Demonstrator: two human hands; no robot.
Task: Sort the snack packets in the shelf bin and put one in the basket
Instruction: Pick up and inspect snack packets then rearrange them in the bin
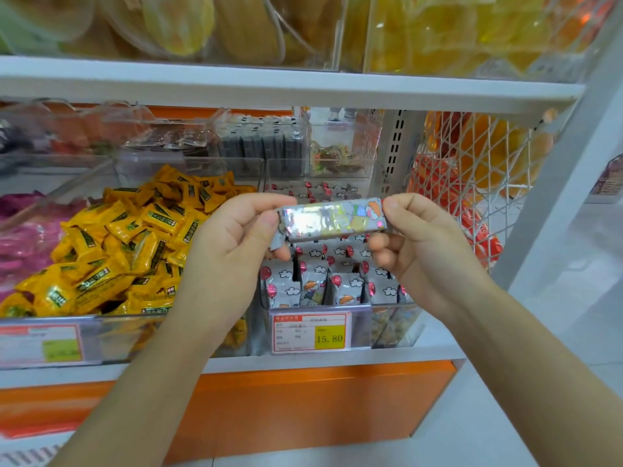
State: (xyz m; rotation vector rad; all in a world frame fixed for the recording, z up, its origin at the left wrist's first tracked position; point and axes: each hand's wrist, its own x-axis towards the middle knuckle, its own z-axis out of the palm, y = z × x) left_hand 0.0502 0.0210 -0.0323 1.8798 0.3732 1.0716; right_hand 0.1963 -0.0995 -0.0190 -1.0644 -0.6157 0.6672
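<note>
white shop shelf, clear shelf bin, orange base panel, pale floor

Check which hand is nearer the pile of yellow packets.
Left. The left hand is at the right edge of the yellow packets, pinching the left end of the silver packet. The right hand pinches its right end, farther away.

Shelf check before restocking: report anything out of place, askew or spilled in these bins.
Nothing looks spilled. The yellow foil snack packets lie in a jumbled heap, while the grey cartoon-printed packets stand in upright rows.
</note>
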